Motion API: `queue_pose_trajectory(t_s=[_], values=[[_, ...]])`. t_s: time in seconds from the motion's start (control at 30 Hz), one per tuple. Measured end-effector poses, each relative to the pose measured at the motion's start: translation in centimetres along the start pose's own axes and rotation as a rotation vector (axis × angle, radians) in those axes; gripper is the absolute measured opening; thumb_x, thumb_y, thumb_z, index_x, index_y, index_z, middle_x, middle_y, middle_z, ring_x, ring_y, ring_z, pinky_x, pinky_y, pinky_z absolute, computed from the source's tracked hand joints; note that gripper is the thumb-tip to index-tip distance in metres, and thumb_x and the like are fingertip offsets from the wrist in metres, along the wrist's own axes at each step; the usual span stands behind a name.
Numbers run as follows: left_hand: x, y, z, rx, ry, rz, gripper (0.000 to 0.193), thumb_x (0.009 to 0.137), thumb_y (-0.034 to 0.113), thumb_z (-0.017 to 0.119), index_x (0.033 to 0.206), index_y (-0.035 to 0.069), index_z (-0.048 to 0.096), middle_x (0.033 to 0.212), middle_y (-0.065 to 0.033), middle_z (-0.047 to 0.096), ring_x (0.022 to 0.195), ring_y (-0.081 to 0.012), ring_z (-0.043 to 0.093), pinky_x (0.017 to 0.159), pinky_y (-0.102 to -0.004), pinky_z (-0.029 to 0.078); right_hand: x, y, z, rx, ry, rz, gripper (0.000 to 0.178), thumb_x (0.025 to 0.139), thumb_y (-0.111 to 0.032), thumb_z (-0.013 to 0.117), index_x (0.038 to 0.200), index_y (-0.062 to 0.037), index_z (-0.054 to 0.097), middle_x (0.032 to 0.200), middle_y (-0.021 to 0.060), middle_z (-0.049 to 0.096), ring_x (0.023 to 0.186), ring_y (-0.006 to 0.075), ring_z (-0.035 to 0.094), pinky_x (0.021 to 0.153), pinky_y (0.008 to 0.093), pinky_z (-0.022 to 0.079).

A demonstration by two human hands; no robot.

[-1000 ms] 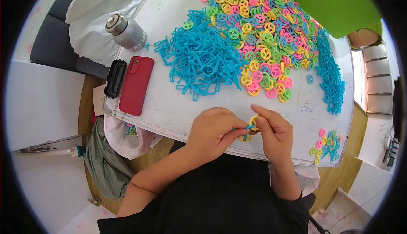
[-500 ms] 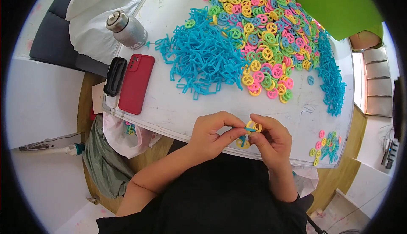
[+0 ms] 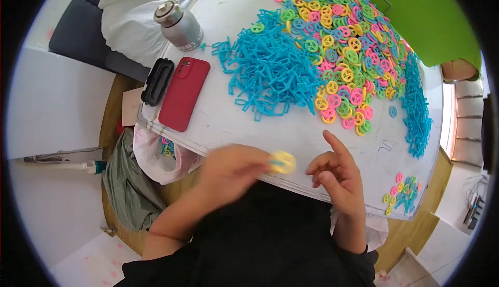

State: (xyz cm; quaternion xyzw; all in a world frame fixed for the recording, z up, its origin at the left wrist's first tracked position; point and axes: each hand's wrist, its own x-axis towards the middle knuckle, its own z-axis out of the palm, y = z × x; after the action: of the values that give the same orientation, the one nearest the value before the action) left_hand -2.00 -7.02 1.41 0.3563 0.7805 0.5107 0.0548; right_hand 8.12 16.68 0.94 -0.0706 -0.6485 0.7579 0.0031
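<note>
My left hand point(image 3: 234, 172), blurred by motion, pinches a small yellow plastic wheel point(image 3: 284, 162) with a blue piece attached to it, near the table's front edge. Just to the right, my right hand point(image 3: 340, 175) is free of it, fingers apart and index finger pointing up and away. Farther out lies a heap of blue plastic frame pieces point(image 3: 273, 71). Beside it spreads a large pile of spoked wheels point(image 3: 353, 53) in yellow, pink, green and blue.
On the left stand a silver flask point(image 3: 179, 26), a red phone point(image 3: 184, 94) and an open black case point(image 3: 157, 82). More blue pieces point(image 3: 416, 110) line the right side, with a small mixed cluster point(image 3: 404, 193) below. A person in green point(image 3: 436, 16) is across the table.
My hands have come apart. The left has moved left with the yellow wheel and blue piece; the right has let go and its fingers have spread. The view has shifted slightly.
</note>
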Motion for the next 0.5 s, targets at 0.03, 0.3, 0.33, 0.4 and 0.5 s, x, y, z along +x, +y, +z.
queue_pose_trajectory(t_s=[0.03,0.3,0.33,0.4,0.5], values=[[-1.7,-0.9,-2.3,-0.027,0.173,-0.18,0.011,0.086,-0.003,0.068,0.095,0.004,0.068,0.089,-0.0064,0.071,0.078,-0.0136,0.067,0.072,-0.0289,0.053,0.0,0.0,-0.4,-0.075,0.048,-0.012,0.049,0.094,-0.005,0.061,0.141,0.0011,0.049,0.087,0.0085,0.065,0.075,0.0105,0.06,0.066,0.0233,0.049],[-14.9,-13.4,-20.6,0.158,0.484,-0.907,0.012,0.092,0.012,0.067,0.098,0.002,0.065,0.082,-0.0023,0.068,0.072,-0.0082,0.061,0.066,-0.0224,0.047,1.5,1.3,-0.8,-0.65,-0.074,-0.1,0.035,0.086,0.0,0.066,0.121,-0.0014,0.064,0.082,0.0063,0.063,0.07,0.0148,0.059,0.062,0.0268,0.047],[-15.3,-15.3,-19.8,0.329,0.421,-0.915,0.017,0.092,0.016,0.068,0.099,0.0,0.066,0.082,-0.0035,0.069,0.069,-0.0124,0.062,0.063,-0.0261,0.049,1.7,1.2,-0.3,-0.694,-0.084,-0.115,0.034,0.086,0.0,0.067,0.12,-0.0011,0.064,0.082,0.0072,0.063,0.069,0.0165,0.059,0.062,0.0276,0.047],[-18.4,-19.3,-18.0,0.931,0.354,-0.691,0.021,0.092,0.018,0.068,0.099,-0.002,0.067,0.085,-0.0061,0.07,0.069,-0.0182,0.062,0.064,-0.0319,0.05,2.0,1.0,0.2,-0.734,-0.102,-0.136,0.034,0.085,0.0,0.067,0.118,-0.0009,0.064,0.082,0.0081,0.063,0.068,0.0182,0.059,0.061,0.0284,0.047],[-10.9,-12.6,-14.4,0.989,0.553,-0.856,0.021,0.09,0.017,0.07,0.1,-0.001,0.067,0.091,-0.0099,0.07,0.076,-0.0245,0.064,0.07,-0.0358,0.05,1.4,0.9,-0.6,-0.859,-0.075,-0.173,0.034,0.084,-0.001,0.068,0.118,-0.0011,0.064,0.082,0.0087,0.063,0.068,0.0194,0.059,0.061,0.0296,0.047]])
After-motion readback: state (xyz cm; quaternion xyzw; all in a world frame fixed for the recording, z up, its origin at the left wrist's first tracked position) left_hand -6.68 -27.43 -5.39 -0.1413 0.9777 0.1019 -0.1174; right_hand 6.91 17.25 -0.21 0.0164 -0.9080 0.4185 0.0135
